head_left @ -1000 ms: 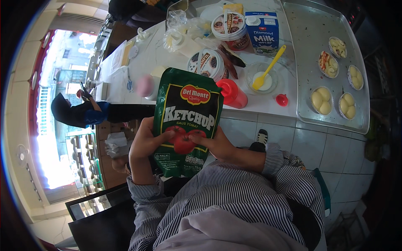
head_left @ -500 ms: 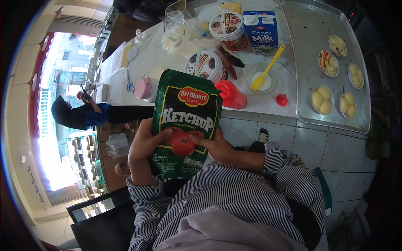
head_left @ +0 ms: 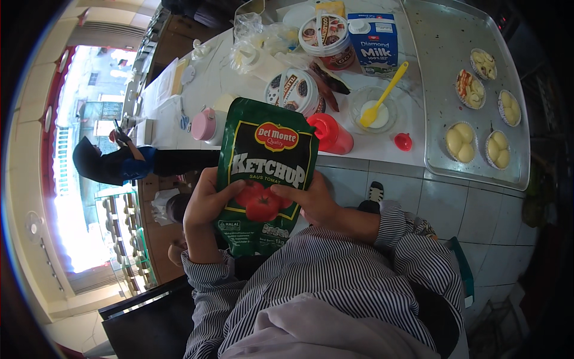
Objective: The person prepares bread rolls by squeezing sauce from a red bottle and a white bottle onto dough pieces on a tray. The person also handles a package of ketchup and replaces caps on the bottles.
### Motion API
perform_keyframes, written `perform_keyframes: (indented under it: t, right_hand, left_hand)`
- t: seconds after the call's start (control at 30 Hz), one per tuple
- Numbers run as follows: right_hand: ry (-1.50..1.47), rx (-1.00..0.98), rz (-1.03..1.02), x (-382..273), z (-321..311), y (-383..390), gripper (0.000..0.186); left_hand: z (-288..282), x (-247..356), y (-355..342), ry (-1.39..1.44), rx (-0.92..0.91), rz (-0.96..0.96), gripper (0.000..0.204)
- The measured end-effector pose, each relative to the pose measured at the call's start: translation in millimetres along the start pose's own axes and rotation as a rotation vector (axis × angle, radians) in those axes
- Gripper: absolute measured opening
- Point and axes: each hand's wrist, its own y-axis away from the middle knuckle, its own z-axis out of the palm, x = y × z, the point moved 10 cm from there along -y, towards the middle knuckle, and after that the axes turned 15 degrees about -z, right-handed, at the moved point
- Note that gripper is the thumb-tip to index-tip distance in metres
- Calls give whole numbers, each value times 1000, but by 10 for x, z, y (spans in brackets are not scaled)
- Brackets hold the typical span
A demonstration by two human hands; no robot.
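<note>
A green ketchup pouch (head_left: 269, 146) with tomatoes pictured on its front is held up before my body, over the table's near edge. My left hand (head_left: 207, 200) is closed on its left side, the thumb pressed on the printed front. On the right side my right hand (head_left: 311, 200) grips it the same way, thumb towards the middle. The fingers behind the pouch are hidden. Just beyond the pouch's right edge stands a red squeeze bottle (head_left: 332, 134), its top uncapped. A small red funnel-shaped cap (head_left: 403, 142) lies on the table to the right.
A glass bowl (head_left: 385, 102) holds white liquid and a yellow brush (head_left: 388, 90). Behind are a milk carton (head_left: 373, 48) and two lidded tubs (head_left: 326, 42). At right, a metal tray (head_left: 442, 72) bears several filled paper cups (head_left: 460, 142). Another person (head_left: 113, 160) stands at far left.
Both hands keep their grip on the pouch, which has barely moved. My right hand has shifted slightly along its side. The view has moved a little.
</note>
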Motion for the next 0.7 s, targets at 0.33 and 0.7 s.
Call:
perform_keyframes:
  t: [0.33, 0.7]
  right_hand:
    - [108, 43, 42, 29, 22, 33, 40]
    - [-47, 62, 50, 5, 74, 72, 34]
  left_hand:
    - [-17, -346, -250, 112, -19, -186, 36]
    - [50, -406, -467, 112, -125, -275, 38]
